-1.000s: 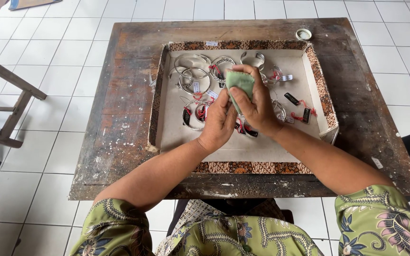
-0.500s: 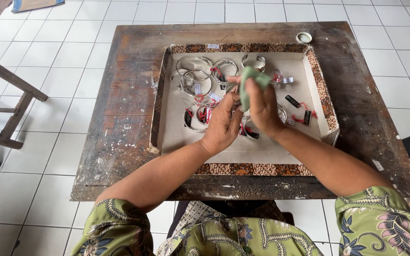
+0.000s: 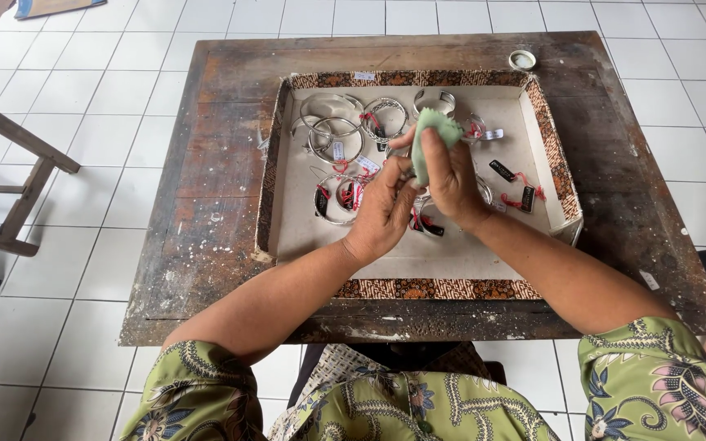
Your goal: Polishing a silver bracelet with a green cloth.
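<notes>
I see my two hands meeting over the middle of a shallow cardboard tray (image 3: 418,261) with a patterned border; the right hand (image 3: 451,175) is curled around a pale green cloth (image 3: 431,139), thumb and fingers pinching it so the cloth stands up above the knuckles; the left hand (image 3: 382,208) is closed just beside it, fingertips pressed toward the cloth around something small that I cannot make out, as the fingers hide it; silver bangles (image 3: 337,131) with red-threaded tags lie in the far left part of the tray, more of them sit under and just behind my hands, and an open silver cuff (image 3: 435,100) rests near the far wall; two small black tags (image 3: 512,184) on red thread lie to the right, close to the tray's right wall; the near half of the tray floor is bare, so there is open room between my wrists and the near edge; the tray sits on a worn wooden counter (image 3: 206,204), with a wide strip of bare wood on its left side and a narrower one on its right; a small white round lid (image 3: 522,59) sits near the counter's far right corner; white floor tiles (image 3: 83,106) surround the counter, and a wooden frame (image 3: 18,163) stands well apart at the left.
</notes>
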